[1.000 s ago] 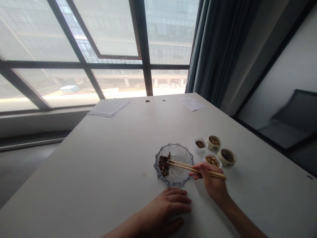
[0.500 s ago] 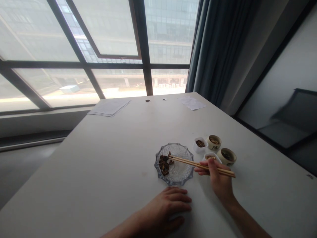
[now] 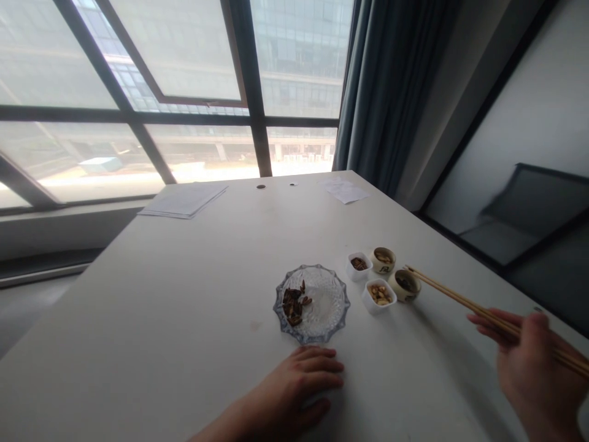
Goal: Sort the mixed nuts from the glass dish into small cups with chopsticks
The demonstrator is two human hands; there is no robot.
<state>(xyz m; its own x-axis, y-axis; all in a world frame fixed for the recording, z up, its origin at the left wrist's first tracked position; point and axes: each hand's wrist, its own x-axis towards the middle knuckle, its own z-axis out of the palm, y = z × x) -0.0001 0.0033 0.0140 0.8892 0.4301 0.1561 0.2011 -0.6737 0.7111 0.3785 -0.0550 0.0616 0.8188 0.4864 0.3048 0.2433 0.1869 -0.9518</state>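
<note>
My right hand (image 3: 536,356) grips a pair of wooden chopsticks (image 3: 464,301) at the right, their tips above a round cream cup (image 3: 405,293) with dark contents. Close by are a second cream cup (image 3: 383,267) with light brown pieces, a white square dish (image 3: 358,274) of dark brown pieces and another white dish (image 3: 378,307) of pale tan pieces. A scalloped glass plate (image 3: 334,316) carries dark brown dried pieces (image 3: 292,306) on its left half. My left hand (image 3: 306,377) lies with outstretched fingers on the table, just in front of the plate.
The white table (image 3: 184,319) reaches back to the windows. Stacked paper sheets (image 3: 184,201) lie at its far left, and more paper (image 3: 345,190) at the far right. A dark curtain (image 3: 381,92) hangs behind the right corner.
My right hand has drawn the chopsticks off the plate and away to the right, uncovering the pale tan pieces. My left hand stays by the plate. The view has shifted slightly rightward.
</note>
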